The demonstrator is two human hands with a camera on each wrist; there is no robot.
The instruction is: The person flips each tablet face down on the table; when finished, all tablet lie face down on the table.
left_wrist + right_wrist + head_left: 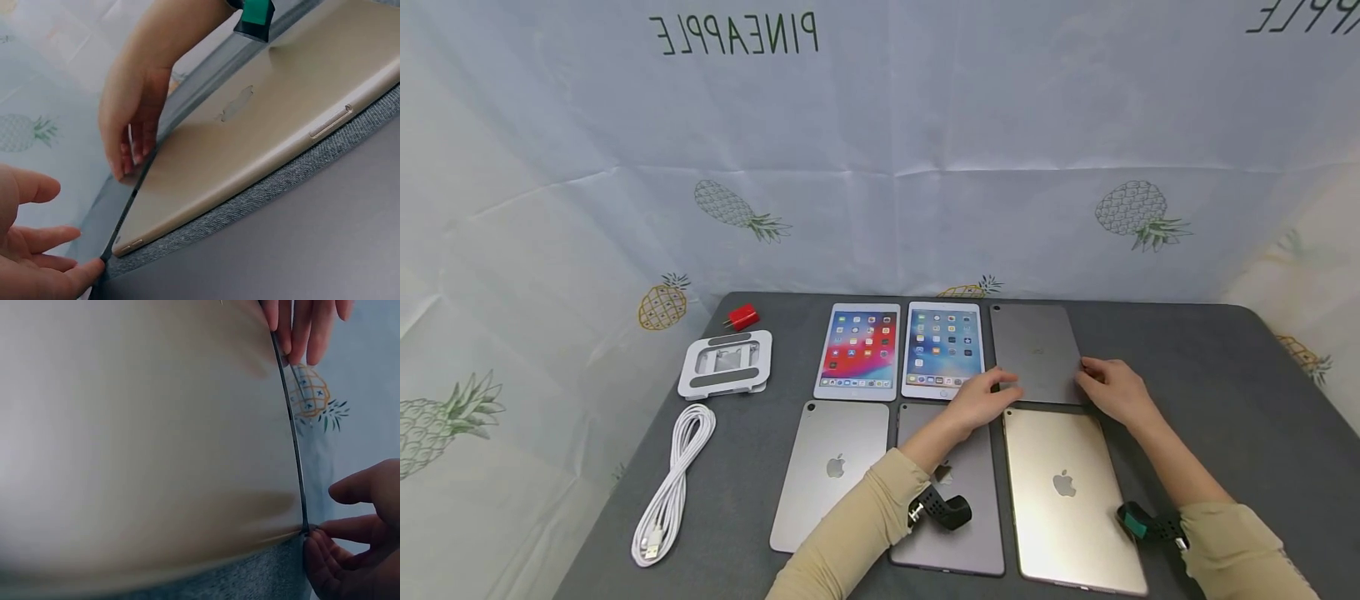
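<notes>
A dark grey tablet (1036, 342) lies face down at the back, right of two lit tablets. My left hand (983, 400) reaches its near left corner, fingertips at the edge. On the tablet's right side, my right hand (1117, 389) touches the edge near the front corner. Both wrist views show the thumb held apart from the fingers: the left hand (37, 250) and the right hand (365, 540) have fingertips against the thin dark edge. Directly in front lies a gold tablet (1067, 517), back up, a narrow gap away.
Beside it are a grey tablet (955, 533), partly under my left forearm, and a silver tablet (827, 475). Two white-framed tablets, left (859, 350) and right (943, 346), show home screens. Leftward are a folding stand (724, 364), red charger (743, 317) and coiled white cable (673, 483).
</notes>
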